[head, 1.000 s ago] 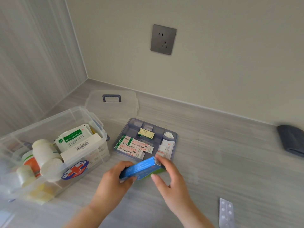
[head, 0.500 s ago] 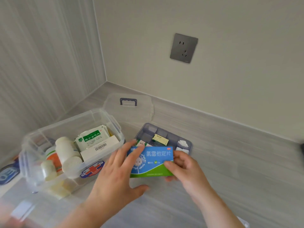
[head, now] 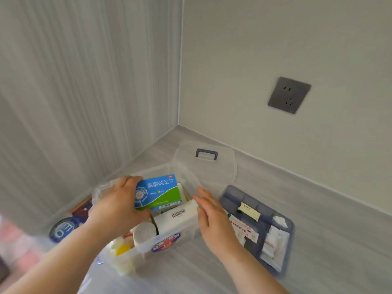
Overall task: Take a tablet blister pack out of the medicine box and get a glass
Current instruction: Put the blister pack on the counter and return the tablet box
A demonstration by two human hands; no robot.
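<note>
Pale grey desk [head: 318,209] in a wall corner, socket [head: 289,95] on the right wall. Clear medicine box [head: 169,240] open near the front edge, its lid [head: 222,166] flat behind, a blue divided tray [head: 290,228] just beside on the right. Left hand [head: 118,206] over the box, fingers clamped on a blue-and-green tablet carton [head: 158,192], held tilted above the other packets. Right hand [head: 212,215] at the box's right wall, fingers apart and flat, gripping nothing. No blister pack or glass in view. Carton likely light, thin card, easily crushed; best pinched by its short ends. Any blister pack probably light, stiffish and slick-foiled, best taken by its edges.
</note>
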